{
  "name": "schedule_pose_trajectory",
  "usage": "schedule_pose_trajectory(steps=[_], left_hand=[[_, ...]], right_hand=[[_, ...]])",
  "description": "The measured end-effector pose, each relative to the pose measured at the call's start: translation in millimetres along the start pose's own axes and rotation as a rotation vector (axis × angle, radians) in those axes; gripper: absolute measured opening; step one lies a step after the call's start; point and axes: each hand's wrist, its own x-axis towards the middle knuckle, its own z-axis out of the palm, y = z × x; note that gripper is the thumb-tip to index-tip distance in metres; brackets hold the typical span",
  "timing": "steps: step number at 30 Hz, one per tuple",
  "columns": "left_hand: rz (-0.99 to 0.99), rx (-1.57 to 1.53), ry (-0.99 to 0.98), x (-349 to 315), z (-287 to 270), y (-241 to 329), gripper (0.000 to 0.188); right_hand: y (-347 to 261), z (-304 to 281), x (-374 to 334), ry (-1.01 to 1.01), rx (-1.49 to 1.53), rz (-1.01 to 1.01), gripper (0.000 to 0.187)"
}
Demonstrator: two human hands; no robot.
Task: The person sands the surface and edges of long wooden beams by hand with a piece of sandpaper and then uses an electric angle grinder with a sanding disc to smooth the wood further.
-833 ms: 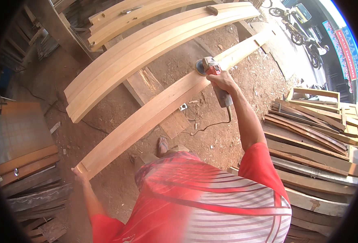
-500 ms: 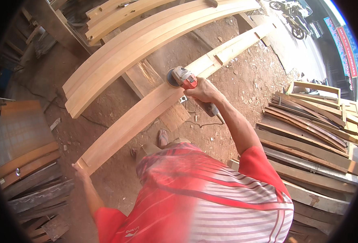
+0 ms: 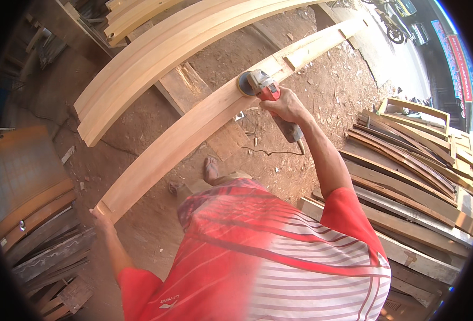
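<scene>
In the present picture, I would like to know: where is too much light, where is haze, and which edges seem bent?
Head view: the street at upper right is washed out by glare; reddish haze softens the left part of the shirt; the stacked timber at right bows near the dark rim, though some pieces may truly be curved; the power tool looks fairly clear.

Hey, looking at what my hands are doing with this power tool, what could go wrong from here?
The right hand alone grips the power tool, so it might jerk or gouge the curved plank if the disc catches. The left hand holds the plank's near end, away from the tool.

The cord trails in a loose curve and could snag.

A foot near the plank could be hit if it slipped.
</scene>
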Motion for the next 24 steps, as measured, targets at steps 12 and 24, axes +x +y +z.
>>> schedule_pose_trajectory(steps=[12,24], left_hand=[[0.064,0.353,-0.011,-18.5,-8.0,22.1,0.099],[-0.012,-0.048,-0.027,3.5,7.1,-5.7,0.100]], right_hand=[[11.3,-21.5,60.7,0.022,-0.047,0.083,0.051],[-34.9,35.2,5.3,-0.129,-0.066,-0.070,0.055]])
